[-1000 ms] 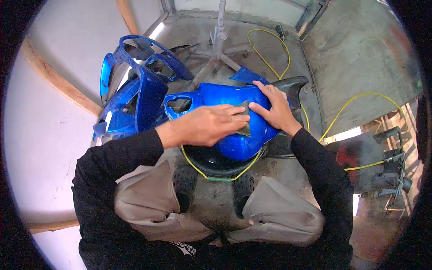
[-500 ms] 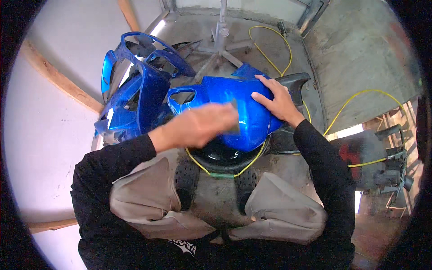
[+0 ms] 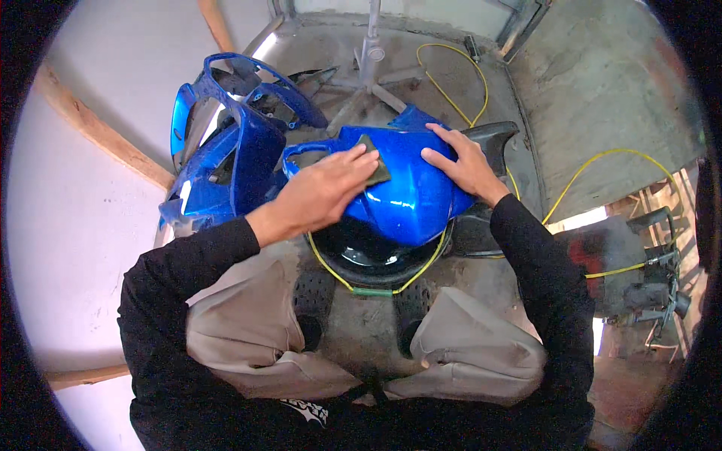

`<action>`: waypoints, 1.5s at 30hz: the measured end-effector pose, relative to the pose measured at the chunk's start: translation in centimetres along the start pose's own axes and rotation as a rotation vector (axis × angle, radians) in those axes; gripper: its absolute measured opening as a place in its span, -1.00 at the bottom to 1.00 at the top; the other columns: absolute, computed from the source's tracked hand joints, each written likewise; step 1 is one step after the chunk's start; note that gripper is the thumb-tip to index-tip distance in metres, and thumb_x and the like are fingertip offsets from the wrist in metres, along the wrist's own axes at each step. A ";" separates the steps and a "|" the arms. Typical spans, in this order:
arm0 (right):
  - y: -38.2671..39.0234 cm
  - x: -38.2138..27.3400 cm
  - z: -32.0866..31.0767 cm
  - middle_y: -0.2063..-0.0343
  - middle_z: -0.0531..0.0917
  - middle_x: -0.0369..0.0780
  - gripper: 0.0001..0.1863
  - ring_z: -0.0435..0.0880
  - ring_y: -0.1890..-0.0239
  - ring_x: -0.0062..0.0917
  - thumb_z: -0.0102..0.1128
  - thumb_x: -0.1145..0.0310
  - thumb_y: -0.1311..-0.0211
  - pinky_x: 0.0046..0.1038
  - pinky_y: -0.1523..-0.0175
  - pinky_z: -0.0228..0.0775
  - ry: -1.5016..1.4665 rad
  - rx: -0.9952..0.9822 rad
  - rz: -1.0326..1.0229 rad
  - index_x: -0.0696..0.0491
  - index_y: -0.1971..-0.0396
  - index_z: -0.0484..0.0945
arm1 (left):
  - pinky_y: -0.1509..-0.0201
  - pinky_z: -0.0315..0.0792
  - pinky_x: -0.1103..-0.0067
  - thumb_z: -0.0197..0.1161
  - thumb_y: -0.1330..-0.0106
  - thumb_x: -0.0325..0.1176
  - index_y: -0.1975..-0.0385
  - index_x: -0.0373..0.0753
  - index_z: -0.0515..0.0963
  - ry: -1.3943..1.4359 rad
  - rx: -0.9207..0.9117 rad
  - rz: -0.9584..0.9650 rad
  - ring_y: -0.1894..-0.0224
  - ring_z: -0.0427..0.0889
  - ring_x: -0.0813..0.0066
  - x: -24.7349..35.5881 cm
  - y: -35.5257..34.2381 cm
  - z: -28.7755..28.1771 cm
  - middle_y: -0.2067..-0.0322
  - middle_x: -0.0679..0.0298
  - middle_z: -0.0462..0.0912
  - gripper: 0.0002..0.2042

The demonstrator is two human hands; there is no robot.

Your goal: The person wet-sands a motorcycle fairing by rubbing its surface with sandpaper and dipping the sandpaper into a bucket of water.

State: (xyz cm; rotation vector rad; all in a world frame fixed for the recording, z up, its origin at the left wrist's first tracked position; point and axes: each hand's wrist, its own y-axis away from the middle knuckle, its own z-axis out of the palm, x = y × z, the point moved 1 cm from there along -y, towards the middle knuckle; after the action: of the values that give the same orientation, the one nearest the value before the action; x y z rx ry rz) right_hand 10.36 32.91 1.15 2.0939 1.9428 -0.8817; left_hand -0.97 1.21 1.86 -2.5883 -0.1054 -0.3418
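Note:
A glossy blue motorcycle body panel rests over a round black basin between my feet. My left hand is closed on a dark green scouring pad, pressed against the panel's left part, near its loop-shaped cutout. My right hand lies on the panel's upper right, fingers and thumb spread and touching its surface. A yellow handle with a green grip curves round the basin's near side.
More blue panels are piled at the left, against the white wall. A grey metal stand rises behind. Yellow hose runs along the right to a dark machine. A black curved part lies beside the panel.
My left hand has moved slightly up and left across the panel with the scouring pad, from a blurred position nearer the middle. The right hand has stayed nearly still.

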 end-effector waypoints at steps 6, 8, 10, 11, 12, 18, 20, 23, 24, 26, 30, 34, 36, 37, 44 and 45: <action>0.5 -0.8 0.1 0.04 0.70 -0.04 -0.16 0.68 -0.08 -0.11 0.36 -0.32 -0.32 -0.09 -0.24 0.43 0.020 0.026 -0.065 -0.02 -0.41 0.55 | -0.55 0.42 0.15 0.32 -0.15 -0.33 -0.49 -0.28 0.39 0.176 -0.264 0.561 -0.51 0.45 -0.01 4.5 0.8 0.9 -0.49 0.02 0.43 -0.22; 0.8 -0.4 0.1 0.05 0.70 -0.04 -0.16 0.68 -0.08 -0.12 0.36 -0.32 -0.32 -0.10 -0.23 0.43 0.035 0.033 -0.062 -0.02 -0.41 0.55 | -0.56 0.41 0.16 0.28 -0.21 -0.34 -0.47 -0.27 0.42 0.193 -0.203 0.448 -0.51 0.46 -0.02 2.5 -0.4 0.5 -0.47 0.04 0.46 -0.29; 0.5 -0.3 0.0 0.06 0.70 -0.04 -0.16 0.69 -0.07 -0.12 0.36 -0.32 -0.31 -0.10 -0.21 0.44 0.045 0.049 -0.082 -0.02 -0.40 0.56 | -0.54 0.43 0.20 0.20 -0.42 -0.40 -0.46 -0.24 0.44 0.033 -0.079 0.133 -0.45 0.51 -0.09 0.3 -1.2 0.1 -0.41 -0.04 0.52 -0.44; 0.5 -0.4 0.1 0.06 0.70 -0.04 -0.16 0.69 -0.07 -0.12 0.36 -0.32 -0.31 -0.10 -0.21 0.44 0.043 0.050 -0.086 -0.02 -0.40 0.56 | -0.52 0.45 0.21 0.17 -0.48 -0.42 -0.46 -0.23 0.45 -0.017 -0.001 0.010 -0.43 0.53 -0.12 -0.8 -1.4 -0.2 -0.39 -0.07 0.53 -0.48; 0.5 -0.3 0.2 0.05 0.70 -0.03 -0.16 0.69 -0.07 -0.11 0.36 -0.32 -0.32 -0.10 -0.21 0.45 0.027 0.035 -0.065 -0.01 -0.40 0.56 | -0.52 0.45 0.21 0.17 -0.48 -0.42 -0.46 -0.23 0.45 -0.021 -0.001 0.010 -0.43 0.53 -0.12 -0.7 -0.9 0.0 -0.39 -0.07 0.53 -0.48; 0.2 -0.6 -0.7 -0.08 0.69 0.02 -0.20 0.66 -0.18 -0.07 0.34 -0.25 -0.36 -0.11 -0.33 0.41 0.005 -0.029 0.005 0.01 -0.41 0.54 | -0.56 0.42 0.21 0.29 -0.26 -0.48 -0.49 -0.20 0.42 0.174 -0.212 0.413 -0.46 0.52 -0.01 5.3 -0.8 0.5 -0.40 -0.01 0.54 -0.31; 0.3 -1.5 -0.7 -0.18 0.67 0.05 -0.23 0.63 -0.29 -0.06 0.33 -0.18 -0.41 -0.13 -0.44 0.35 0.020 -0.075 0.029 0.01 -0.44 0.52 | -0.56 0.41 0.21 0.28 -0.29 -0.47 -0.48 -0.19 0.42 0.112 -0.171 0.305 -0.47 0.52 -0.01 3.3 -0.8 0.3 -0.42 0.00 0.53 -0.33; 0.4 -1.4 -0.6 -0.18 0.67 0.06 -0.23 0.64 -0.28 -0.06 0.33 -0.18 -0.41 -0.14 -0.42 0.38 0.036 -0.067 0.015 0.01 -0.43 0.52 | -0.54 0.41 0.15 0.11 -0.55 -0.44 -0.45 -0.23 0.46 0.001 -0.071 -0.097 -0.49 0.48 -0.08 -1.3 -1.6 -1.3 -0.43 -0.03 0.51 -0.53; 0.5 -0.6 -0.2 -0.08 0.69 0.04 -0.19 0.67 -0.18 -0.06 0.33 -0.27 -0.36 -0.11 -0.31 0.42 0.022 -0.014 -0.008 0.01 -0.40 0.55 | -0.50 0.45 0.15 0.13 -0.53 -0.41 -0.41 -0.26 0.47 0.000 -0.062 -0.150 -0.44 0.52 -0.10 -2.1 -1.5 -1.0 -0.38 -0.05 0.56 -0.54; 0.1 0.3 0.1 0.02 0.71 0.01 -0.13 0.69 -0.07 -0.06 0.32 -0.36 -0.32 -0.08 -0.21 0.46 0.007 0.041 -0.036 0.02 -0.38 0.58 | -0.49 0.46 0.14 0.12 -0.53 -0.42 -0.40 -0.28 0.48 -0.006 -0.053 -0.148 -0.43 0.53 -0.10 -1.6 -1.3 -0.4 -0.38 -0.05 0.56 -0.55; 0.3 0.5 0.2 0.02 0.71 0.02 -0.12 0.69 -0.09 -0.07 0.31 -0.38 -0.32 -0.07 -0.23 0.45 0.015 0.014 -0.022 0.03 -0.38 0.57 | -0.57 0.39 0.17 0.27 -0.32 -0.43 -0.49 -0.23 0.40 0.150 -0.193 0.314 -0.51 0.47 0.01 3.9 -0.8 0.5 -0.46 0.03 0.48 -0.34; 0.4 -0.4 0.0 0.01 0.71 0.04 -0.12 0.69 -0.10 -0.06 0.30 -0.38 -0.33 -0.06 -0.24 0.45 0.013 0.037 -0.057 0.03 -0.38 0.58 | -0.59 0.36 0.13 0.26 -0.39 -0.37 -0.50 -0.22 0.39 0.112 -0.198 0.256 -0.53 0.43 0.00 0.6 -1.7 -0.8 -0.49 0.06 0.44 -0.37; 0.3 -0.6 0.1 0.02 0.71 0.04 -0.13 0.69 -0.10 -0.06 0.30 -0.38 -0.33 -0.06 -0.24 0.45 0.000 0.034 -0.051 0.03 -0.38 0.58 | -0.57 0.36 0.13 0.15 -0.54 -0.43 -0.51 -0.23 0.37 0.045 -0.101 -0.032 -0.48 0.47 -0.09 -1.5 -1.3 -0.4 -0.47 -0.08 0.44 -0.47; 0.1 -0.3 0.2 0.02 0.70 0.04 -0.13 0.69 -0.09 -0.05 0.31 -0.38 -0.33 -0.06 -0.24 0.45 -0.012 0.029 -0.043 0.03 -0.37 0.58 | -0.57 0.36 0.13 0.15 -0.54 -0.43 -0.51 -0.23 0.37 0.044 -0.102 -0.031 -0.48 0.47 -0.09 -1.2 -1.2 -0.1 -0.47 -0.08 0.44 -0.47; 0.1 0.1 0.0 0.04 0.71 0.06 -0.11 0.70 -0.07 -0.01 0.29 -0.41 -0.32 -0.04 -0.23 0.48 0.003 0.029 -0.040 0.03 -0.36 0.59 | -0.57 0.39 0.17 0.30 -0.22 -0.49 -0.50 -0.22 0.39 0.226 -0.253 0.456 -0.54 0.42 -0.01 3.5 -1.0 0.0 -0.50 0.05 0.44 -0.27; 0.0 0.1 0.1 0.03 0.71 0.07 -0.12 0.70 -0.08 -0.01 0.29 -0.41 -0.32 -0.05 -0.24 0.48 0.005 0.022 -0.018 0.02 -0.37 0.59 | -0.57 0.39 0.18 0.29 -0.25 -0.50 -0.48 -0.22 0.41 0.204 -0.258 0.404 -0.54 0.42 0.00 2.5 -1.1 -0.4 -0.49 0.07 0.45 -0.31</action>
State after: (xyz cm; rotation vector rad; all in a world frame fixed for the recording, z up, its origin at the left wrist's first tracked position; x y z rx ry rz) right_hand 10.31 32.91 1.03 2.0959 1.9669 -0.9060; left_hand 1.21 1.99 3.37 -2.7215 0.5599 -0.4893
